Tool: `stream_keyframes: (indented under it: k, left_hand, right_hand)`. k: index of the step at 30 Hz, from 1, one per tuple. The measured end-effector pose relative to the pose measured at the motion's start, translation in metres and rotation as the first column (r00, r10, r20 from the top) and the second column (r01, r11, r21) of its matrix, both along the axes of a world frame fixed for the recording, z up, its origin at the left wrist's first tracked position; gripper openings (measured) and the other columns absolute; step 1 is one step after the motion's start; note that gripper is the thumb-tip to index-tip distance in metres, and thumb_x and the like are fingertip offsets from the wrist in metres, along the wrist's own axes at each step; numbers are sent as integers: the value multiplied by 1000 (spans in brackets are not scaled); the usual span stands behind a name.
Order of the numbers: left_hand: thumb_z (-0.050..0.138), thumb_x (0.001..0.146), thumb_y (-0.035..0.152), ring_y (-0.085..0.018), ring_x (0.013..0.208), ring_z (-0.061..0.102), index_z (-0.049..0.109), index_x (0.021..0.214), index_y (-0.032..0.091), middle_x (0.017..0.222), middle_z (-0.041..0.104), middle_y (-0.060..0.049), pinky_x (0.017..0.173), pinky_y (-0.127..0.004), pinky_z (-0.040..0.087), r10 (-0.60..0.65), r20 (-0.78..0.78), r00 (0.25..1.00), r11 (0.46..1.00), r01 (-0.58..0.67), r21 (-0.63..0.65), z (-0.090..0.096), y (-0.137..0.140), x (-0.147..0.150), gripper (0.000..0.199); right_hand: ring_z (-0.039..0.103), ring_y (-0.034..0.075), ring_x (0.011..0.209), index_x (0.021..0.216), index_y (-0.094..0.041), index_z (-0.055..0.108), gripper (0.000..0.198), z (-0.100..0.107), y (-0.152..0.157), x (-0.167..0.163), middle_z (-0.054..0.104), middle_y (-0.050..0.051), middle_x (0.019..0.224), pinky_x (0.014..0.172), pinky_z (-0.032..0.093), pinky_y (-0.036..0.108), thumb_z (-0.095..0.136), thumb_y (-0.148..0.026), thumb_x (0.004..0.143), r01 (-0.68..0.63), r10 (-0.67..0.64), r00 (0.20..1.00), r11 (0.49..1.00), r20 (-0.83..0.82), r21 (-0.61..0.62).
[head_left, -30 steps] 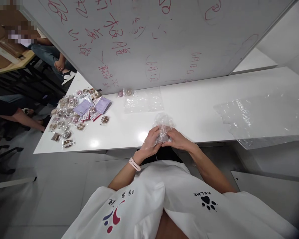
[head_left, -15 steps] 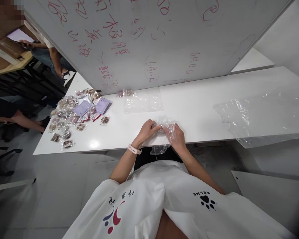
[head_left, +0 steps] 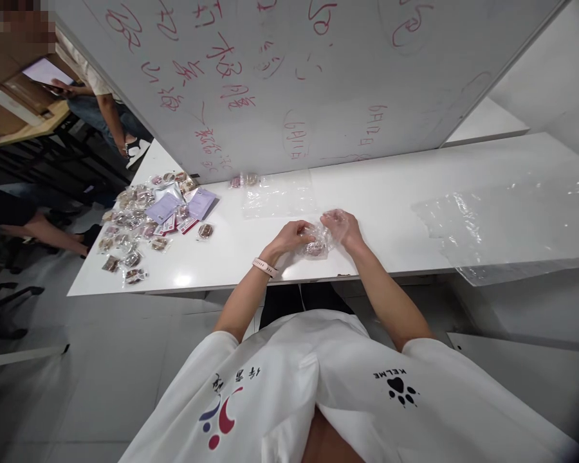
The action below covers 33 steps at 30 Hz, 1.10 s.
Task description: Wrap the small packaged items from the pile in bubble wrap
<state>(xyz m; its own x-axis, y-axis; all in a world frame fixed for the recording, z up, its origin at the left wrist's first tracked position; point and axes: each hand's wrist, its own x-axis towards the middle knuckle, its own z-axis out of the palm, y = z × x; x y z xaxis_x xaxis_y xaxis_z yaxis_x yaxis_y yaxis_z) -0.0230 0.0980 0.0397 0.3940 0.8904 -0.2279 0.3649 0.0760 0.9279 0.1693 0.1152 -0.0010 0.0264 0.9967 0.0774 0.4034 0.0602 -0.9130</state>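
Observation:
Near the table's front edge, my left hand (head_left: 289, 238) is closed on a crumpled clear plastic bag (head_left: 324, 249). Inside its lower part shows a small pinkish-brown round piece (head_left: 313, 248), blurred by the shiny film; I cannot tell its exact kind. My right hand (head_left: 346, 229) grips the bag's other end, with loose film lying over its fingers. Beyond both hands a flat clear plastic bag (head_left: 275, 198) lies on the table. Two small wrapped pieces (head_left: 249, 181) rest at that bag's far left corner.
On the white table's (head_left: 390, 225) left end lies a pile of individually wrapped snacks (head_left: 132, 218) with purple packets (head_left: 202, 203). A large clear plastic sheet (head_left: 502, 225) hangs over the front edge at right. A whiteboard (head_left: 270, 83) stands behind. Other people sit at left.
Both hands have moved slightly away from my body with the bag. Its end that hung over the table edge is now up on the table, and my right hand has risen.

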Motion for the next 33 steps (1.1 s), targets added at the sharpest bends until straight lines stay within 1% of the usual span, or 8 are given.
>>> stream_keyframes:
  k: [4, 7, 10, 14, 20, 25, 29, 33]
  left_hand:
    - [67, 76, 15, -9, 60, 44, 57, 78, 14, 68, 51, 2, 58, -25, 34, 26, -36, 999, 999, -25, 31, -2, 8, 4, 11]
    - [65, 72, 9, -8, 57, 42, 54, 77, 16, 66, 51, 3, 56, -23, 32, 57, -20, 998, 998, -56, 28, -3, 9, 6, 14]
    - [64, 74, 9, -8, 54, 39, 54, 81, 17, 61, 45, 6, 53, -22, 31, 104, 17, 994, 994, -104, 29, -4, 7, 6, 15]
    - [62, 79, 16, -9, 54, 38, 56, 85, 18, 60, 43, 6, 54, -22, 31, 102, -25, 994, 993, -101, 62, -4, -1, 6, 9]
    - [46, 93, 33, -17, 82, 58, 65, 99, 17, 94, 67, -6, 72, -29, 44, -46, -107, 993, 996, 53, 67, 11, -21, -3, 26]
    - [71, 77, 31, -23, 100, 59, 62, 119, 18, 112, 67, -9, 88, -36, 45, -61, -160, 985, 987, 83, 136, 12, -31, -7, 45]
    - [76, 74, 33, -18, 86, 61, 64, 107, 15, 97, 67, -6, 83, -33, 48, -49, 201, 978, 999, 52, -12, 5, -34, -5, 39]
    - [85, 66, 39, -16, 82, 62, 66, 99, 15, 90, 66, -4, 82, -30, 48, -59, 473, 879, 982, 136, -130, 11, -40, -7, 45]
  right_hand:
    - [63, 20, 77, 80, -19, 66, 22, 20, 3, -17, 70, 4, 85, 72, 49, 33, 64, -41, 83, -127, 118, 991, 977, 64, 172]
    - [62, 20, 77, 80, -20, 69, 19, 25, -31, -26, 71, 5, 83, 70, 49, 34, 64, -37, 88, -298, 234, 949, 888, 214, 351]
    - [64, 22, 87, 88, -20, 72, 16, 13, -80, -27, 74, 7, 94, 79, 52, 38, 60, -29, 93, -332, 206, 929, 831, 307, 447]
    - [60, 23, 120, 111, -22, 72, 24, -9, -129, -23, 70, 7, 124, 97, 52, 42, 52, -20, 97, -302, 137, 924, 833, 356, 464]
    - [56, 25, 128, 118, -23, 72, 32, -25, -140, -26, 65, 5, 133, 101, 51, 48, 47, -20, 99, -313, 180, 921, 870, 347, 380]
    - [56, 28, 123, 113, -27, 74, 30, -19, -138, -23, 69, 5, 125, 103, 47, 56, 50, -29, 97, -283, 238, 952, 923, 192, 260]
    - [62, 25, 110, 103, -28, 76, 26, -5, -138, -11, 71, 5, 119, 95, 53, 48, 58, -42, 93, -204, 217, 950, 976, -224, 81]
    - [64, 16, 71, 80, -22, 73, 30, 10, -135, 6, 71, 4, 84, 68, 57, 32, 76, -52, 76, -223, -21, 751, 933, -660, -283]
